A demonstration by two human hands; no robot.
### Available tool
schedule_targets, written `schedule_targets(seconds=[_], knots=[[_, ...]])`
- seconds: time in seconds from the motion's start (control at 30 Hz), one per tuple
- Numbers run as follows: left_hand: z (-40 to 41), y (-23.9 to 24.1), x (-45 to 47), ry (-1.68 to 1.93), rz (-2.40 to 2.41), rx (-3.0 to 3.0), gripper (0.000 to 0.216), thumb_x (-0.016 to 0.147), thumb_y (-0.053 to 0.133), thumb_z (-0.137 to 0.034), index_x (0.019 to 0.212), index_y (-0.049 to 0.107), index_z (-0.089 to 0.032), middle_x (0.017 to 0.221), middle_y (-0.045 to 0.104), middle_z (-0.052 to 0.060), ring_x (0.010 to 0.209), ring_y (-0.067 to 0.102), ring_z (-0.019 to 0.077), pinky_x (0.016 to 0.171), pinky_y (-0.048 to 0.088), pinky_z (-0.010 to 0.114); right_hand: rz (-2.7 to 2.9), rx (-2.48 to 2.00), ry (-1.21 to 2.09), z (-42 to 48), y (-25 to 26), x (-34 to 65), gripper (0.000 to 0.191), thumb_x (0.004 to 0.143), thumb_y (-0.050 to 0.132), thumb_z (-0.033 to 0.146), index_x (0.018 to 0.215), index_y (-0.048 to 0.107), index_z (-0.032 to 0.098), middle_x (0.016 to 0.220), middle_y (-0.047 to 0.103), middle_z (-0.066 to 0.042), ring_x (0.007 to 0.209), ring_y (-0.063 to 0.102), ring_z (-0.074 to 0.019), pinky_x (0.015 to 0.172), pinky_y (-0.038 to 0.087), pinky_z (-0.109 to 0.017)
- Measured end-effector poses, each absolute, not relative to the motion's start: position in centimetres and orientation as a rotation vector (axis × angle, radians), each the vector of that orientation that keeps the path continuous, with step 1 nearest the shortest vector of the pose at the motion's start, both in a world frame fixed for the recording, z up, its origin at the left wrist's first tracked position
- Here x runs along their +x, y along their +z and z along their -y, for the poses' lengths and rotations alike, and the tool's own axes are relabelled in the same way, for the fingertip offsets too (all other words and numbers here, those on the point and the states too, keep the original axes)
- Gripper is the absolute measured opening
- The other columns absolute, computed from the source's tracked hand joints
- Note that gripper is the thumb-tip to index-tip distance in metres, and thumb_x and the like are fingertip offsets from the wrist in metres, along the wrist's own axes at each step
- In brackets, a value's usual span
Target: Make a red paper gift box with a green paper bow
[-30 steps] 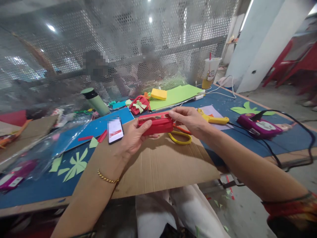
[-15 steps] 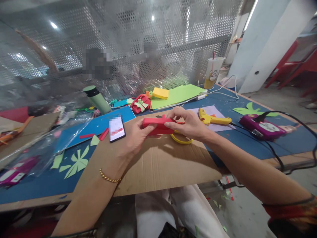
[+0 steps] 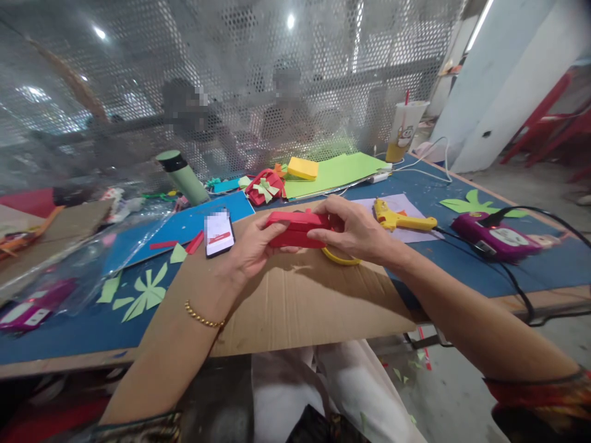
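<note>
A small red box (image 3: 298, 229), apparently of paper or foam sheet, is held up over a brown cardboard sheet (image 3: 295, 314). My left hand (image 3: 258, 246) grips its left end, thumb on the front face. At the right end, my right hand (image 3: 348, 227) pinches it between thumb and fingers. The box's underside and back are hidden by my fingers. Partly behind my right hand lies a yellow ring-shaped thing (image 3: 340, 256) on the cardboard. Just right of that hand, a yellow glue gun (image 3: 401, 220) rests on a pale purple sheet (image 3: 410, 203).
A phone (image 3: 218, 234), red strips and green paper leaf shapes (image 3: 146, 292) lie to the left. Green sheets (image 3: 341, 172), a yellow block (image 3: 303, 168), a tilted green bottle (image 3: 182, 177) and a drink cup (image 3: 405, 132) stand behind. A purple device (image 3: 496, 234) with a black cable is at right.
The red box has turned slightly in my hands, showing more of its front face. Both hands keep hold of it. The view has shifted a little.
</note>
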State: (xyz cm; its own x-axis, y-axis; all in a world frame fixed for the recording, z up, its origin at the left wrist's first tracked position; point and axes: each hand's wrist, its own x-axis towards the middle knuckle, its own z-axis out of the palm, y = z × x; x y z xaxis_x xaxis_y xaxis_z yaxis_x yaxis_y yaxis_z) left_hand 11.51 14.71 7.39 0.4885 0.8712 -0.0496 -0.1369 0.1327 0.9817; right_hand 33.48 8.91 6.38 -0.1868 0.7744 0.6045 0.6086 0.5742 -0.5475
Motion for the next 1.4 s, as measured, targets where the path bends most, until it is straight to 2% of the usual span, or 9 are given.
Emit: schedule_targets(seconds=[0.2, 0.3, 0.4, 0.5, 0.6, 0.7, 0.9, 1.2, 1.4], knots=[[-14.8, 7.8, 11.5, 0.808, -0.775, 1.148, 0.014, 0.094, 0.069, -0.011, 0.102, 0.081, -0.013, 0.102, 0.084, 0.01, 0.081, 0.079, 0.0196, 0.059, 0.07, 0.029, 1.946, -1.187, 0.231, -9.1, 6.6, 33.9, 0.011, 0.089, 0.074, 0.029, 0.089, 0.065, 0.021, 0.084, 0.062, -0.002, 0.076, 0.051, -0.0171, 0.072, 0.039, -0.031], [-14.9, 7.8, 11.3, 0.772, -0.727, 1.153, 0.014, 0.092, 0.076, -0.014, 0.104, 0.082, -0.014, 0.106, 0.084, 0.01, 0.085, 0.079, 0.0195, 0.063, 0.071, 0.028, 1.935, -1.192, 0.248, -9.3, 6.5, 34.1, 0.01, 0.089, 0.072, 0.028, 0.09, 0.065, 0.021, 0.085, 0.063, -0.002, 0.076, 0.052, -0.0171, 0.072, 0.039, -0.031], [-15.1, 7.5, 11.2, 0.752, -0.668, 1.189, 0.025, 0.083, 0.089, -0.016, 0.107, 0.082, -0.014, 0.109, 0.083, 0.009, 0.09, 0.08, 0.0192, 0.07, 0.071, 0.027, 1.914, -1.189, 0.266, -9.4, 6.5, 34.2, 0.01, 0.089, 0.069, 0.03, 0.089, 0.065, 0.021, 0.083, 0.061, -0.001, 0.076, 0.051, -0.0166, 0.072, 0.039, -0.031], [-15.1, 7.1, 11.2, 0.774, -0.64, 1.229, 0.034, 0.077, 0.097, -0.024, 0.106, 0.082, -0.015, 0.109, 0.083, 0.009, 0.091, 0.08, 0.0197, 0.067, 0.07, 0.024, 1.912, -1.212, 0.299, -9.5, 6.5, 34.2, 0.013, 0.089, 0.068, 0.032, 0.086, 0.063, 0.021, 0.079, 0.059, 0.0, 0.074, 0.05, -0.0158, 0.071, 0.037, -0.031], [-15.2, 6.8, 11.3, 0.795, -0.634, 1.256, 0.035, 0.077, 0.098, -0.032, 0.103, 0.081, -0.016, 0.108, 0.083, 0.01, 0.09, 0.08, 0.0202, 0.064, 0.068, 0.022, 1.917, -1.216, 0.371, -9.6, 6.5, 34.2, 0.024, 0.092, 0.066, 0.04, 0.079, 0.059, 0.021, 0.074, 0.056, 0.001, 0.071, 0.046, -0.0149, 0.068, 0.035, -0.031], [-15.2, 6.9, 11.3, 0.801, -0.644, 1.265, 0.034, 0.079, 0.097, -0.033, 0.103, 0.08, -0.016, 0.105, 0.083, 0.009, 0.089, 0.08, 0.0203, 0.063, 0.067, 0.023, 1.884, -1.194, 0.477, -9.9, 6.4, 34.3, 0.034, 0.094, 0.064, 0.049, 0.075, 0.058, 0.022, 0.069, 0.052, 0.002, 0.068, 0.042, -0.0142, 0.064, 0.032, -0.03], [-14.8, 7.2, 11.3, 0.743, -0.706, 1.349, 0.031, 0.086, 0.089, -0.032, 0.11, 0.078, -0.015, 0.112, 0.083, 0.012, 0.094, 0.081, 0.0237, 0.066, 0.069, 0.028, 1.802, -1.167, 0.657, -10.2, 6.0, 34.2, 0.033, 0.083, 0.072, 0.051, 0.074, 0.059, 0.022, 0.07, 0.054, 0.001, 0.066, 0.046, -0.0138, 0.061, 0.035, -0.03], [-14.4, 7.1, 11.7, 0.758, -0.775, 1.295, 0.032, 0.085, 0.086, -0.027, 0.111, 0.079, -0.012, 0.102, 0.084, 0.012, 0.076, 0.078, 0.0194, 0.049, 0.06, 0.022, 1.774, -1.195, 0.656, -10.2, 5.9, 33.7, 0.027, 0.08, 0.069, 0.045, 0.071, 0.057, 0.022, 0.066, 0.054, 0.002, 0.063, 0.045, -0.0134, 0.058, 0.033, -0.029], [-14.5, 7.0, 11.7, 0.766, -0.754, 1.324, 0.042, 0.074, 0.095, -0.03, 0.108, 0.08, -0.012, 0.1, 0.083, 0.012, 0.073, 0.077, 0.0192, 0.046, 0.058, 0.022, 1.769, -1.202, 0.739, -9.8, 6.1, 33.5, 0.031, 0.082, 0.07, 0.048, 0.069, 0.057, 0.023, 0.06, 0.05, 0.003, 0.059, 0.043, -0.0121, 0.054, 0.029, -0.028]])
